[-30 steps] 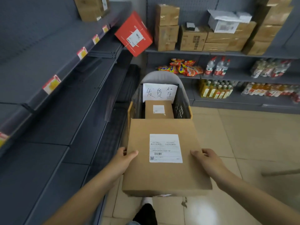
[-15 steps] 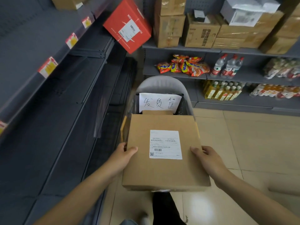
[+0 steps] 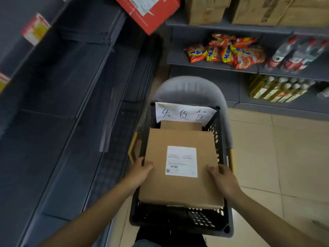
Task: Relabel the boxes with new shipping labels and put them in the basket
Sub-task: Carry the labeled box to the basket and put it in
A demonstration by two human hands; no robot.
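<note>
Both hands hold a flat cardboard box [image 3: 179,168] over the black basket [image 3: 179,221]. Left hand [image 3: 140,172] grips the box's left edge, thumb lying on top, fingers hidden underneath. Right hand [image 3: 224,180] grips the right edge, thumb and fingers curled over the top face. Box sits level, its far end inside the basket's rim, near end over the basket's front part; cannot tell if it rests on anything below. White shipping label [image 3: 181,161] stuck to the middle of the box top, small print, barcode and QR code low on it.

Second cardboard box [image 3: 180,125] lies in the basket just beyond the held one, mostly covered by it. White paper sign [image 3: 185,114] with handwritten characters hangs on the basket's far wall. Basket has yellow handle grips on its sides and stands on a grey chair [image 3: 188,86], whose rounded back shows behind it.

Dark grey shelves [image 3: 62,104] run along the left, with price tags on the edges. Red box [image 3: 149,13] tilted at the top. Back shelves carry cardboard cartons [image 3: 206,9], snack packets [image 3: 227,50], water bottles [image 3: 295,54] and oil bottles [image 3: 277,90]. Beige tiled floor [image 3: 284,157] on the right.
</note>
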